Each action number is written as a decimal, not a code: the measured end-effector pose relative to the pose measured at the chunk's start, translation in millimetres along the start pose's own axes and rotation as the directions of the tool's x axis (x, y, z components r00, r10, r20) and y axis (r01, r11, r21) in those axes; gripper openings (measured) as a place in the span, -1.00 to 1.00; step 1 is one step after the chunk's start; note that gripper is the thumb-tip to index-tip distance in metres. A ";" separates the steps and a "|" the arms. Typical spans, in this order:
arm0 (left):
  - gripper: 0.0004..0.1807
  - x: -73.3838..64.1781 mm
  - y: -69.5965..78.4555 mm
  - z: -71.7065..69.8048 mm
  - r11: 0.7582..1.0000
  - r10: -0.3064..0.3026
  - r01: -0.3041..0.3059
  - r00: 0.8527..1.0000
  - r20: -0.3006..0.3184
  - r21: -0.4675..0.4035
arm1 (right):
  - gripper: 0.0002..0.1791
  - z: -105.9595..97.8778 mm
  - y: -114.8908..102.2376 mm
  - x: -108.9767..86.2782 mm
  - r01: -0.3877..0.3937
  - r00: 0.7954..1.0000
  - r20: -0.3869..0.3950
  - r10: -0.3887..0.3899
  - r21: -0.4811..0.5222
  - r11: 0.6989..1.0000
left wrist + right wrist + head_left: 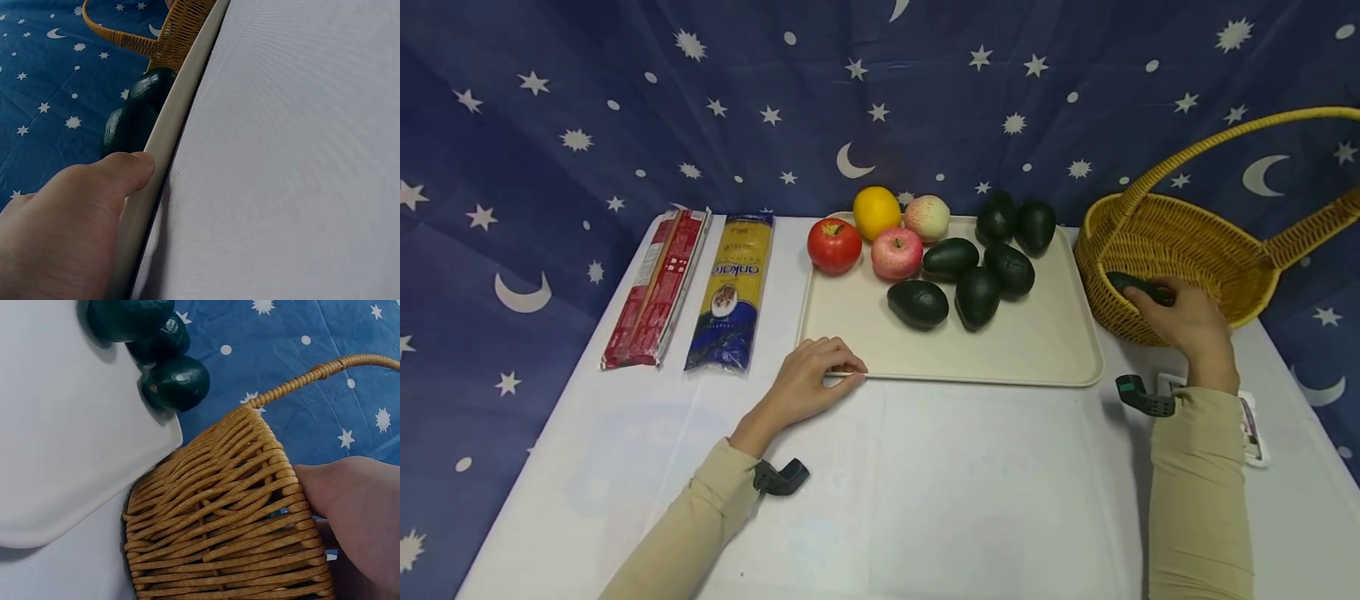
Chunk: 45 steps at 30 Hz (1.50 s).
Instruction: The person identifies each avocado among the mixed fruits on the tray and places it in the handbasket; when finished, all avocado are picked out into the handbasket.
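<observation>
Over the near rim of the yellow wicker basket (1183, 237), my right hand (1198, 321) holds a dark green avocado (1127, 282), partly covered by the fingers. The basket's weave (219, 519) hides that avocado and most of the fingers in the right wrist view. My left hand (808, 379) rests at the front left corner of the cream tray (1037, 350), fingers loosely bent. Its thumb (134, 172) lies on the tray rim in the left wrist view. Several avocados (977, 297) lie on the tray, beside a tomato (835, 247), a pink apple (897, 253), a peach (927, 217) and an orange (876, 214).
Left of the tray lie a blue and yellow pasta packet (730, 292) and red packets (657, 292). A white framed object (1253, 429) is partly hidden under the right forearm. The basket's tall handle (1225, 137) arches up before a starry blue cloth (955, 100).
</observation>
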<state>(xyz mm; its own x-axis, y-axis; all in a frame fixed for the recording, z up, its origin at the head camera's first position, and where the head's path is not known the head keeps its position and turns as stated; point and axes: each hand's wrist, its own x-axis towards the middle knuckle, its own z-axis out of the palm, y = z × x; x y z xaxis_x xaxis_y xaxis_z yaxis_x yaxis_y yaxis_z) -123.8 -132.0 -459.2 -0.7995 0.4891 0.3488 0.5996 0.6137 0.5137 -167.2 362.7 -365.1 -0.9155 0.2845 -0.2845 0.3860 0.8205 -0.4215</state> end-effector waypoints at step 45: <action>-0.92 -0.5 4.2 0.1 1.000 -0.002 0.002 1.000 -0.009 -0.003 | -0.75 39.8 -51.9 -11.7 0.574 0.704 -0.547 -0.453 0.063 0.816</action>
<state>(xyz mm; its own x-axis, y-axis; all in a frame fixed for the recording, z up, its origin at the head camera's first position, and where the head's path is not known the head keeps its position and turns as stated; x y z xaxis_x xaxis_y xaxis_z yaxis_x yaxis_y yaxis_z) -120.9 -129.6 -457.2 -0.8011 0.4819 0.3550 0.5977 0.6126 0.5172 -172.0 297.1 -374.2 -0.8813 0.1001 0.4617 -0.2032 0.8019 -0.5618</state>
